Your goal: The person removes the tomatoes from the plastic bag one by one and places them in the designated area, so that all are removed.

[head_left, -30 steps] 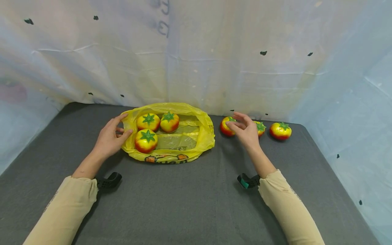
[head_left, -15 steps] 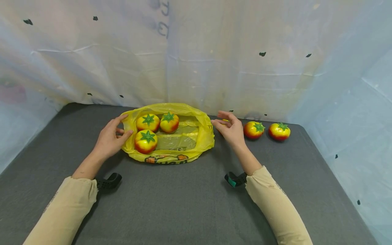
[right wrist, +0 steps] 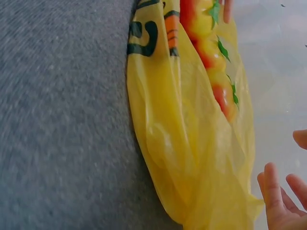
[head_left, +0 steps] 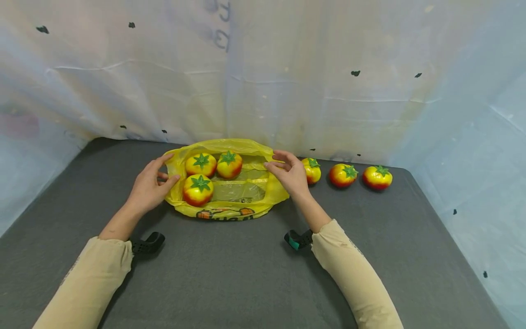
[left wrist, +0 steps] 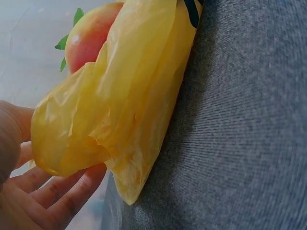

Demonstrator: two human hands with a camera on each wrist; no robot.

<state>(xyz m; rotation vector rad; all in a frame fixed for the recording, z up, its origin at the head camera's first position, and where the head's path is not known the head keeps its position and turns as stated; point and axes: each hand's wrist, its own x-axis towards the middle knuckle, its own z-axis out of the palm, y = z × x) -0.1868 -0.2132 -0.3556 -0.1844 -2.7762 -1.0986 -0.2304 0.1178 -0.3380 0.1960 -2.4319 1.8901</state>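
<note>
A yellow plastic bag (head_left: 228, 145) lies spread with its mouth upward, three red-yellow toy tomatoes (head_left: 199, 191) inside its left half. My left hand (head_left: 149, 185) holds the bag's left rim. In the left wrist view, the bag's folded edge (left wrist: 72, 129) sits between the thumb and the curled fingers (left wrist: 72, 199). Over the bag's right rim, my right hand (head_left: 291, 174) has spread, bent fingers and holds nothing. The right wrist view shows those fingers (right wrist: 273, 191) apart from the bag (right wrist: 163, 139).
Right of the bag, three more toy tomatoes stand in a row: one (head_left: 311, 172) beside my right hand, one in the middle (head_left: 342, 176) and one farther right (head_left: 377, 177). A dark grey cloth (head_left: 230, 269) covers the table. Pale sheeting (head_left: 279, 91) hangs behind it.
My right hand has moved left from above the loose tomatoes to the bag's right rim, uncovering the nearest tomato. My left hand has stayed at the left rim.
</note>
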